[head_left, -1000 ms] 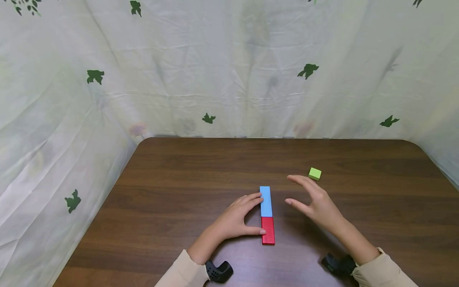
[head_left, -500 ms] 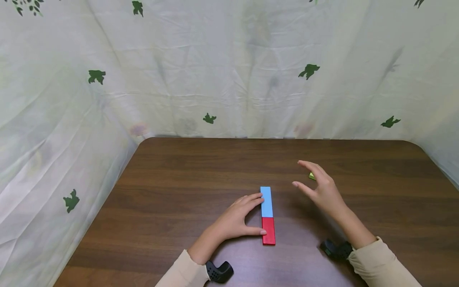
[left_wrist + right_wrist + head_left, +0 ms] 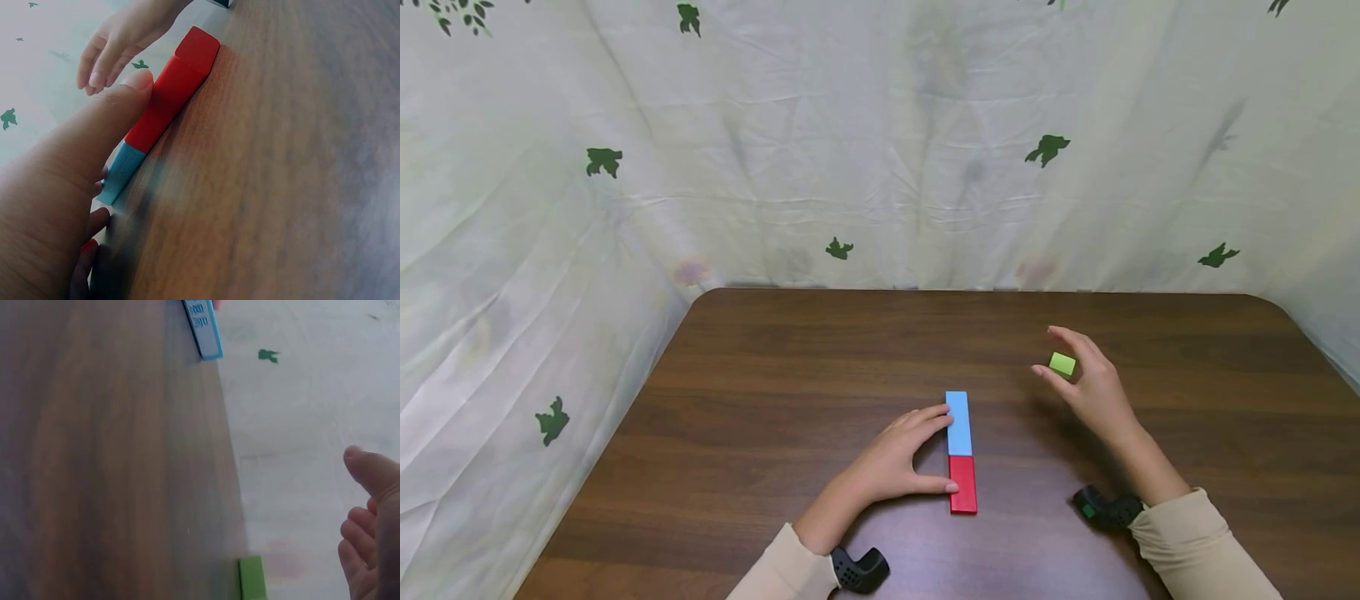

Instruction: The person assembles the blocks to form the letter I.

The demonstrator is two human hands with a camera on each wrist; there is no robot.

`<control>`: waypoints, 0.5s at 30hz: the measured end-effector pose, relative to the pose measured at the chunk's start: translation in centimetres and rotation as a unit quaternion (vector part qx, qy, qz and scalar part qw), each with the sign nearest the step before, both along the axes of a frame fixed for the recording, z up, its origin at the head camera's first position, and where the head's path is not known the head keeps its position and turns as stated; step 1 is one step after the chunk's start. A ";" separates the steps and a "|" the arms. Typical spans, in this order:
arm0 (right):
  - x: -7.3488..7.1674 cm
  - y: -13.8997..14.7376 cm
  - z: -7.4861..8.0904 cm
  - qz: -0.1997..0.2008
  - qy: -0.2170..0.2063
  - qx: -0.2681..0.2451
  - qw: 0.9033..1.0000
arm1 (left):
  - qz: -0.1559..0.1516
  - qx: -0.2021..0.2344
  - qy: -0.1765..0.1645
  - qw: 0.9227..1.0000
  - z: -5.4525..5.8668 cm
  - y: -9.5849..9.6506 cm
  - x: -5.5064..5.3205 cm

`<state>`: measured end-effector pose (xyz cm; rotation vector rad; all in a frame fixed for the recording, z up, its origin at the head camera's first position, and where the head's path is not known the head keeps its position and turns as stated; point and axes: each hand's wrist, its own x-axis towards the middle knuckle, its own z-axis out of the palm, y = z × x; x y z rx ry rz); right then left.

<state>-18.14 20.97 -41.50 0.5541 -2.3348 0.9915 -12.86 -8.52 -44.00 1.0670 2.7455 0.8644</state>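
A blue block (image 3: 958, 423) and a red block (image 3: 963, 485) lie end to end in a line on the brown table. My left hand (image 3: 887, 460) rests against their left side, its thumb on the red block and its fingertips at the blue one. The left wrist view shows the thumb lying on the edge of the red block (image 3: 169, 100). Farther back, a small green block (image 3: 1062, 364) sits on the table. My right hand (image 3: 1097, 387) is raised by it, thumb and fingers spread apart, the block appearing between them from above. In the right wrist view the green block (image 3: 253, 578) stands apart from that hand.
The wooden table (image 3: 775, 350) meets a pale curtain (image 3: 880, 167) with green leaf shapes along its back edge. Black devices are worn on both wrists, one near the left sleeve (image 3: 790, 567). Lettering shows on the blue block's side (image 3: 203, 331).
My right hand has moved right and away from me, to the green block, which it partly covered half a second ago. The left hand and the two joined blocks have stayed in place.
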 end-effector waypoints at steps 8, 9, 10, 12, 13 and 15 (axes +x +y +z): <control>-0.5 1.4 -1.0 -0.022 -0.043 -0.005 0.999 | -0.002 0.003 0.004 1.000 -0.1 0.1 0.0; -0.6 1.6 -1.1 -0.024 -0.048 -0.004 0.999 | -0.002 0.004 0.005 1.000 -0.1 0.1 0.0; -0.6 1.7 -1.2 -0.026 -0.053 -0.003 0.998 | -0.002 0.005 0.006 1.000 -0.1 0.1 0.0; -0.7 1.9 -1.3 -0.030 -0.065 0.001 0.997 | -0.003 0.005 0.007 1.000 -0.1 0.1 0.0; -0.7 2.0 -1.3 -0.031 -0.072 0.004 0.997 | -0.003 0.005 0.007 1.000 -0.1 0.1 0.0; -0.8 2.2 -1.4 -0.033 -0.083 0.009 0.996 | -0.002 0.005 0.007 1.000 -0.1 0.0 0.0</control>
